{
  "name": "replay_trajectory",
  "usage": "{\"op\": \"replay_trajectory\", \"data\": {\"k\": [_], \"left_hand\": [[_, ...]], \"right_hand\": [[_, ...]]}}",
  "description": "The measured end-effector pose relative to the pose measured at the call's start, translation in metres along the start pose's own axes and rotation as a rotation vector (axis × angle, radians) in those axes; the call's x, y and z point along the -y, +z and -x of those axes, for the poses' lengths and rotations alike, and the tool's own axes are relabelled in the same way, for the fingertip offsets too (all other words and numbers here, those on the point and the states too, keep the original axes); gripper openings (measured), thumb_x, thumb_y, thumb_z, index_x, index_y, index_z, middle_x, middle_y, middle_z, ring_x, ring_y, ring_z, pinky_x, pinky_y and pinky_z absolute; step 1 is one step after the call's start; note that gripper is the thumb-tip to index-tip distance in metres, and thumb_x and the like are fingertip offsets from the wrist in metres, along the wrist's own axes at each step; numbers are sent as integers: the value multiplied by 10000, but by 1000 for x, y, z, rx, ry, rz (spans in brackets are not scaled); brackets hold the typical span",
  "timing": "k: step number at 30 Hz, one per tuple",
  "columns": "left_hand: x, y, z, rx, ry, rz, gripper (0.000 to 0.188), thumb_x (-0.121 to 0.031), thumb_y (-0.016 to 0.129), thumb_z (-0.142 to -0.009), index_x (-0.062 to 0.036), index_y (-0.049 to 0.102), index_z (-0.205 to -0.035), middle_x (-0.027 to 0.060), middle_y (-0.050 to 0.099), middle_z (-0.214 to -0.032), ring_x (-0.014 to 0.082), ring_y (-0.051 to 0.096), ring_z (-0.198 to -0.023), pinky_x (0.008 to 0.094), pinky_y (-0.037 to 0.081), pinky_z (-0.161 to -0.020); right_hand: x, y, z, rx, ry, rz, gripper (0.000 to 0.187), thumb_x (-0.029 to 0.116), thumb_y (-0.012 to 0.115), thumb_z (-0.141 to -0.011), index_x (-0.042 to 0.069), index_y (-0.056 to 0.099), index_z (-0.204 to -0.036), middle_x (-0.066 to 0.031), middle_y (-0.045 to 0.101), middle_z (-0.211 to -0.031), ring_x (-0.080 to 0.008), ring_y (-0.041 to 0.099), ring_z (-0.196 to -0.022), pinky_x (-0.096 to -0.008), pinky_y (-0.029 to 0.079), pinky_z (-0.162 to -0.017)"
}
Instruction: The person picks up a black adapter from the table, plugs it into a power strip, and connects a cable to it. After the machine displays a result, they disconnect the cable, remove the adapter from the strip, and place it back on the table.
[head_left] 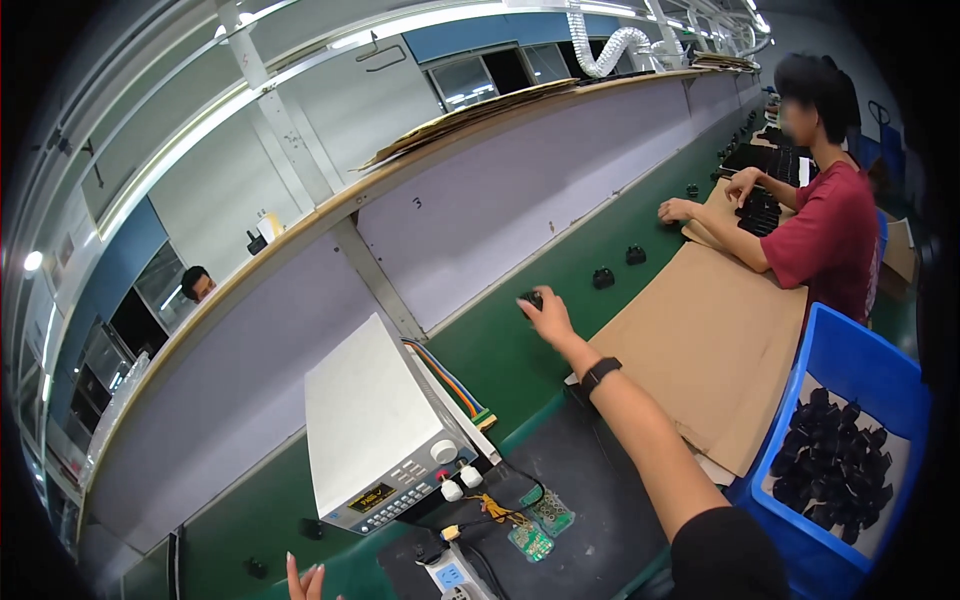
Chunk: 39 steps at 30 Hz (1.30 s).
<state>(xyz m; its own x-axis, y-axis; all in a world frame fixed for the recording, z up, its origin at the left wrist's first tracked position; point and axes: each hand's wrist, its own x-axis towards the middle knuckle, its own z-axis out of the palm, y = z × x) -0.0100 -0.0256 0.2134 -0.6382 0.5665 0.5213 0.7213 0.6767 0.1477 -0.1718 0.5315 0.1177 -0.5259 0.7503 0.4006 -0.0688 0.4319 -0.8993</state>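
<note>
Black device (531,298), pinched at tip of right grip (550,318), over green bench (500,355)

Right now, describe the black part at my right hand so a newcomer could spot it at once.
Find the green surface along the pale partition. Right of the white instrument, your right hand reaches over it. The black part is in that hand; its two nearest neighbours lie untouched.
</note>
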Motion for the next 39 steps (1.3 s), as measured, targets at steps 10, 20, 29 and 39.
{"op": "replay_trajectory", "data": {"k": [10,20,29,39], "left_hand": [[-65,21,-92,-169,556,-27,546,-241,733,-700,-2,570,-1163,157,581,-1159,287,578,-1051,383,466,-856],[-34,22,-44,75,203,337,488,-134,774,-640,-62,617,-1096,104,650,-1018,244,639,-836,318,510,-738],[-31,61,-26,487,134,386,440,-311,695,-767,-34,611,-1099,158,656,-814,314,644,-731,349,514,-669],[-54,53,-30,651,161,136,407,-290,639,-815,-30,557,-1117,151,644,-927,326,625,-820,395,510,-658]], "right_hand": [[226,-47,234,1306,181,-667,551,502,397,-947,4,526,-1144,-35,592,-783,-85,562,-558,-198,429,-457],[199,-25,264,912,-377,-220,339,358,545,-910,48,592,-1040,-59,593,-885,-157,591,-662,-286,488,-619],[140,-6,285,787,-813,211,253,136,665,-754,67,614,-992,-78,592,-919,-261,557,-938,-379,448,-783],[129,-29,275,772,-661,226,120,115,634,-760,51,620,-861,-119,579,-793,-309,596,-789,-407,473,-664]]}}
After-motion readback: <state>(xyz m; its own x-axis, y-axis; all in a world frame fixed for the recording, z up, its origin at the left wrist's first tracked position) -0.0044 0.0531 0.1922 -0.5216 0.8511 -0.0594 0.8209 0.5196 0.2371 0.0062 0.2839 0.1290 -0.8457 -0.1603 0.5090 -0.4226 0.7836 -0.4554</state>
